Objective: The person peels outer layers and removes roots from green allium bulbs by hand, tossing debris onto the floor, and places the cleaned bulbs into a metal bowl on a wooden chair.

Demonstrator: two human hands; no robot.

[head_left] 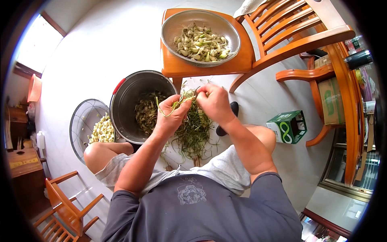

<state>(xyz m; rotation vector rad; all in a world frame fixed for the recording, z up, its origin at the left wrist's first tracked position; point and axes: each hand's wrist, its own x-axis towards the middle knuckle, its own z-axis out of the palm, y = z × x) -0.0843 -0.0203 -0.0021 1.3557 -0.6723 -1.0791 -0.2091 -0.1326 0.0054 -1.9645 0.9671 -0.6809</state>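
Green stems [177,103]: one slim bunch, above the right rim of the dark bucket [123,107], strung between my two hands.
My left hand [174,112]: closed round the stems at the bucket's right rim, steadying them, I judge.
My right hand [213,101]: just right of the bucket, thumb and fingers pinched together at the stems' other end; whether a small tool is there too, I cannot tell.
Bucket contents: stalky bulbs [146,113], likely kept near my knees for a short reach.
Leafy heap [193,131]: on the floor, right beside the bucket, below my hands, where loose bits would fall.
Wire basket [80,121]: left of the bucket, close against it; pale bulbs [103,131] inside, probably kept apart from the stalky ones.
Metal bowl [168,35]: beyond the bucket, rightward, raised on a chair seat [245,54]; rooty bulbs [201,45] inside.
Green carton [285,127]: well right of the bucket.
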